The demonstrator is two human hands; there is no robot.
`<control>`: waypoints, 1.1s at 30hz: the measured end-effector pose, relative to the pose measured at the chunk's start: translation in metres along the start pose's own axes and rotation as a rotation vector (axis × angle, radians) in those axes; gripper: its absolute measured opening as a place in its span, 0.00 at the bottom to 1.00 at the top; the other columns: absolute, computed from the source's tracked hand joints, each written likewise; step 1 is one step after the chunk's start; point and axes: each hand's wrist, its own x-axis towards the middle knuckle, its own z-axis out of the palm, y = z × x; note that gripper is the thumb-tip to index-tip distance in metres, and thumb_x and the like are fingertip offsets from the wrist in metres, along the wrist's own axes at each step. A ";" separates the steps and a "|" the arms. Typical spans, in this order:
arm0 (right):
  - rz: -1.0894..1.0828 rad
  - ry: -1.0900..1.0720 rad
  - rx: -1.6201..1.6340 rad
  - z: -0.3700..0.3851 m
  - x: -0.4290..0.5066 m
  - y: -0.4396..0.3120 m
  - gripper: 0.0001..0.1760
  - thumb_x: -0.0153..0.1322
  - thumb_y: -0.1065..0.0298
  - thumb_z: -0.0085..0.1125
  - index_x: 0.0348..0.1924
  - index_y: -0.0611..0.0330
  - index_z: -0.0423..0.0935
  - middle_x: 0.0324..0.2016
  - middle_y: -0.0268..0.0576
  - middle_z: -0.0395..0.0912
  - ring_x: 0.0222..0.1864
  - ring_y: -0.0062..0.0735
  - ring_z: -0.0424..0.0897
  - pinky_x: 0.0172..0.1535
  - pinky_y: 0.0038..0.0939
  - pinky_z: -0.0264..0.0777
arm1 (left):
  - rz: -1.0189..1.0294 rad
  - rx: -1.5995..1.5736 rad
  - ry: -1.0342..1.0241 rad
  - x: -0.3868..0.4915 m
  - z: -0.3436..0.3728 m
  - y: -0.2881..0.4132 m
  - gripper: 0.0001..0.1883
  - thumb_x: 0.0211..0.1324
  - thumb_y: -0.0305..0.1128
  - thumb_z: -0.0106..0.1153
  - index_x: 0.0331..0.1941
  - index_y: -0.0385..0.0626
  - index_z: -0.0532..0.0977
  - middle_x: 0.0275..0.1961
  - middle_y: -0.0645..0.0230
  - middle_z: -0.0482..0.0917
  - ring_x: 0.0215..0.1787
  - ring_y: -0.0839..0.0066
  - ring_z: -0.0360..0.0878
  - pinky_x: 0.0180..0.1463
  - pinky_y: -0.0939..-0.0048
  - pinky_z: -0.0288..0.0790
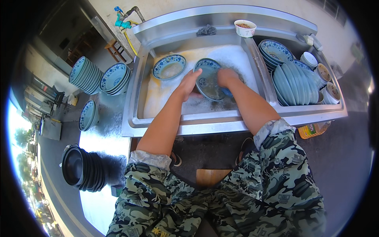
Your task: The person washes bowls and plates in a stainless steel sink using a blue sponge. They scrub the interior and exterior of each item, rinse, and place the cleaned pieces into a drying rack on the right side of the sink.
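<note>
My left hand (189, 82) grips a blue-and-white patterned bowl (207, 81) by its left rim, thumb on top and fingers partly hidden beneath. The bowl is tilted and holds cloudy water. At its right side is my right hand (227, 77), fingers curled and mostly hidden; something blue (227, 92) shows just below, too unclear to name. Both hands are over the foamy water (192, 106) in a stainless-steel sink (183, 120). A second patterned bowl (169, 67) sits in the suds to the left, with murky liquid inside.
In the right basin are stacked bowls (291, 84) and white cups (324, 72). A paper tub (245, 28) and steel-wool scourer (206, 30) sit on the back ledge. Bowl stacks (115, 78) and black bowls (83, 169) stand on the left metal table (103, 142). A tap (122, 22) is at back left.
</note>
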 end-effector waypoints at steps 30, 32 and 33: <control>-0.095 -0.077 1.088 -0.022 -0.014 -0.041 0.31 0.78 0.51 0.66 0.66 0.61 0.72 0.53 0.52 0.83 0.56 0.37 0.82 0.61 0.37 0.75 | -0.090 -0.095 -0.134 -0.003 0.003 0.002 0.45 0.73 0.76 0.37 0.76 0.52 0.66 0.67 0.51 0.79 0.61 0.51 0.85 0.58 0.39 0.84; -0.174 -0.349 1.310 -0.035 -0.039 -0.063 0.29 0.78 0.50 0.67 0.64 0.61 0.75 0.54 0.50 0.82 0.56 0.33 0.80 0.61 0.35 0.72 | -0.085 -0.136 -0.110 -0.008 -0.008 -0.001 0.43 0.73 0.76 0.37 0.74 0.53 0.68 0.70 0.55 0.78 0.64 0.53 0.83 0.58 0.37 0.82; -0.216 -0.438 1.224 -0.033 -0.036 -0.058 0.29 0.78 0.49 0.67 0.63 0.60 0.76 0.54 0.49 0.82 0.56 0.34 0.80 0.62 0.35 0.72 | -0.080 -0.151 -0.117 -0.005 -0.009 0.001 0.42 0.74 0.75 0.38 0.73 0.53 0.69 0.71 0.57 0.78 0.66 0.54 0.82 0.59 0.36 0.81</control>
